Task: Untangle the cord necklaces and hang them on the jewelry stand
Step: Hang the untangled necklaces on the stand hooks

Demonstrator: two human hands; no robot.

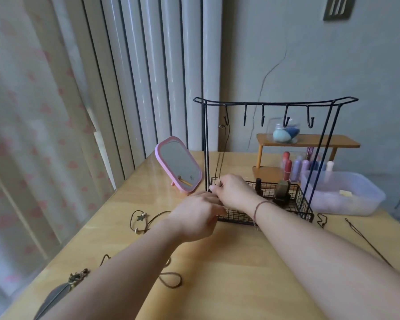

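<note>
A black wire jewelry stand [275, 103] with several hooks and a mesh basket base [296, 204] stands mid-table. One brown cord necklace [224, 153] hangs from the leftmost hook. My right hand [233, 192] pinches its lower end at the basket's left corner. My left hand [196, 218] is just below and left of it, fingers curled at the same spot; what it grips is hidden. A cord with a star charm [140, 218] lies left of my hands. Another cord loop [170, 279] lies under my left forearm, and a thin cord [365, 239] at the right.
A pink-framed mirror [178, 165] stands left of the stand. Behind it are a wooden shelf [310, 142] with a jar of sponges, bottles [296, 167], and a clear plastic box [342, 195]. A feather pendant [53, 296] lies near the table's front left edge.
</note>
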